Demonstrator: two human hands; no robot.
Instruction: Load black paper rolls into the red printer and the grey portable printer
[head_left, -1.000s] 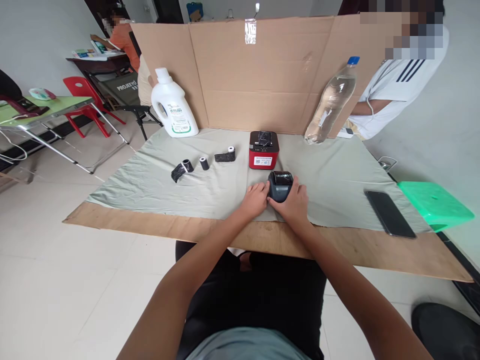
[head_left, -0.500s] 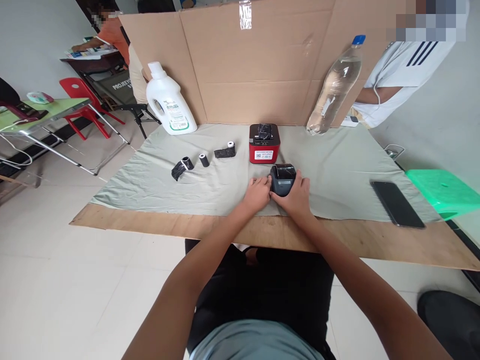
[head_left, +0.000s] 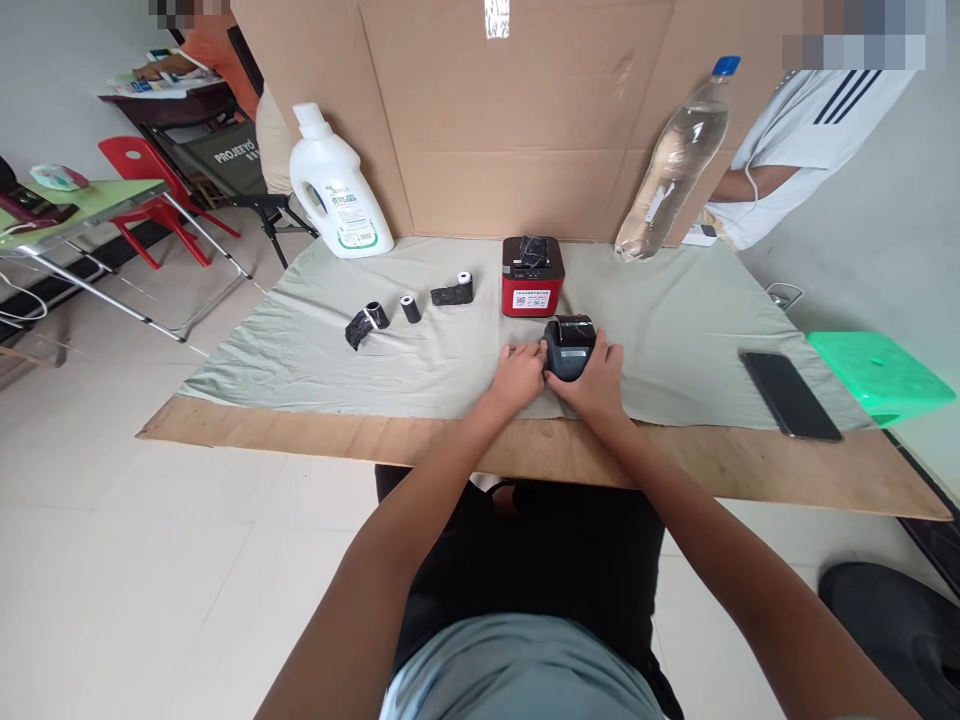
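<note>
A small dark portable receipt printer (head_left: 570, 352) sits on the grey cloth near the table's front edge, black material showing in its top. My right hand (head_left: 598, 384) is wrapped round its right side and front, thumb across the near edge. Against its left side presses my left hand (head_left: 520, 372), its fingers bent together and the fingertips at the printer's edge. Just behind stands a red and black receipt printer (head_left: 532, 280) with a black strip coming from its top. To the left lie three black paper rolls (head_left: 409, 309), two of them partly unrolled.
Cardboard (head_left: 510, 120) stands along the back, with a white detergent jug (head_left: 341, 190) and a tilted water bottle (head_left: 671, 175) against it. A phone (head_left: 790, 395) lies at the right, near a green stool (head_left: 881, 375). Two people are beyond the cardboard.
The camera view has tilted slightly, so everything sits a little higher in the picture. Both hands remain on the small printer, with no clear change in grip.
</note>
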